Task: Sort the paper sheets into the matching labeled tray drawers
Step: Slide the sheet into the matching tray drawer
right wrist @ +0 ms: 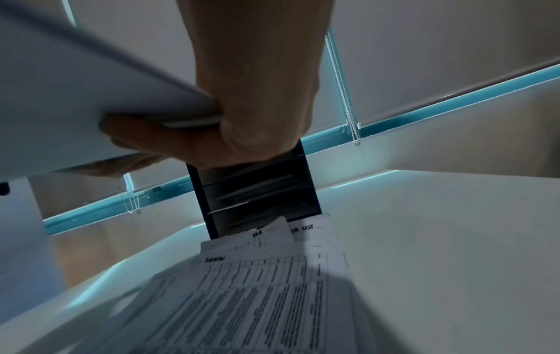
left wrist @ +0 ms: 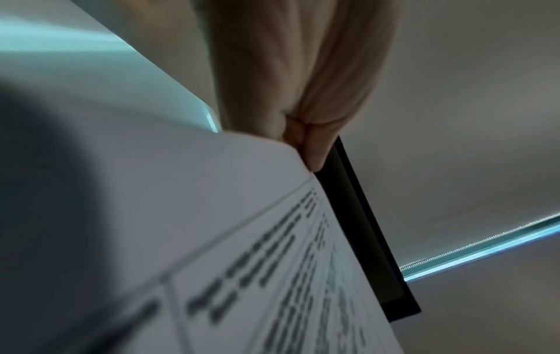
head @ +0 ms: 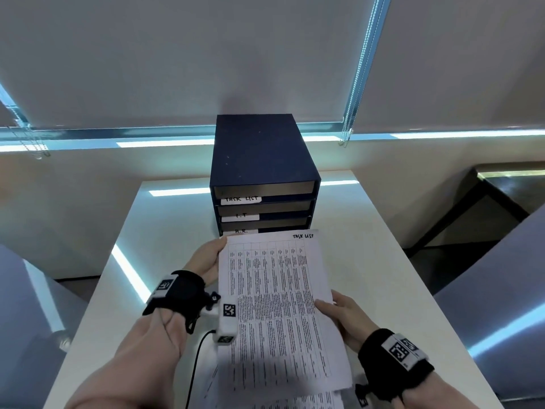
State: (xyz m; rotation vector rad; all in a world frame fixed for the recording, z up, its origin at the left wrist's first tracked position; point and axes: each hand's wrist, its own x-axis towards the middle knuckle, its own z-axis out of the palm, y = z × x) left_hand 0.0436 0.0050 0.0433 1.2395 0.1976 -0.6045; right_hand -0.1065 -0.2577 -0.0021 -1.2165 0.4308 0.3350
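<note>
I hold a printed sheet (head: 277,305) headed "TASK LIST" in the air in front of a dark blue drawer unit (head: 262,160). My left hand (head: 208,261) pinches its upper left edge (left wrist: 266,215). My right hand (head: 339,312) grips its right edge (right wrist: 91,95), thumb on top and fingers beneath. The unit's drawers carry white labels: "TASK LIST" (head: 241,199) on top, "I.T" (head: 240,216) below it, "H.R." (head: 240,231) under that. The sheet hides the unit's lowest part. More printed sheets (right wrist: 257,287) lie in a pile on the table beneath the held one.
The white table (head: 398,290) has bare surface left and right of the pile. A black cable (head: 196,358) runs from my left wrist camera. Window blinds with bead chains (head: 354,84) hang behind the unit. A dark table (head: 501,187) stands at the right.
</note>
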